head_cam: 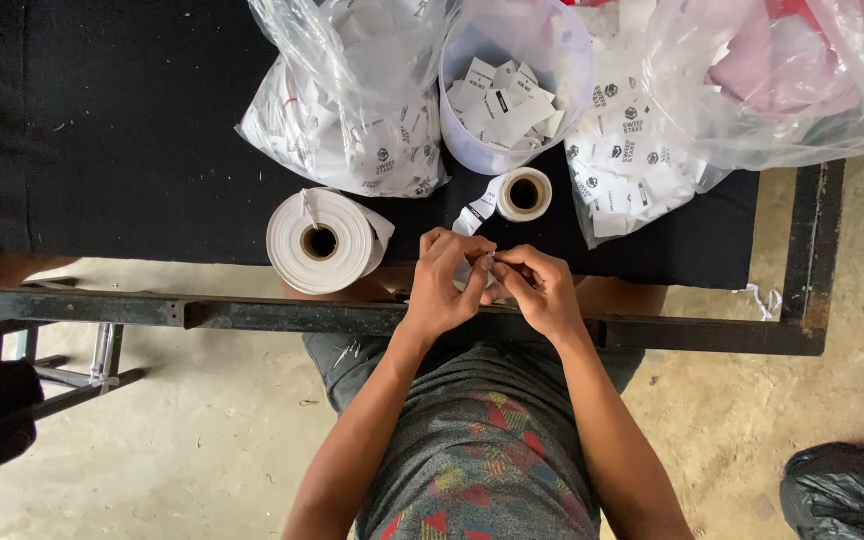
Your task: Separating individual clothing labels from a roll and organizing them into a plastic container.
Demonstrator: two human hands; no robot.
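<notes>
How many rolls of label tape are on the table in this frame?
2. A large white roll lies left of the hands, and a small roll sits just beyond them, its strip running to the left hand and right hand. The bags may hide others.

White label strip (474, 217) off a small roll (524, 194)

You pinched the strip's free end at the black table's near edge; it ran, bent, back to the small roll lying flat just beyond.
</notes>
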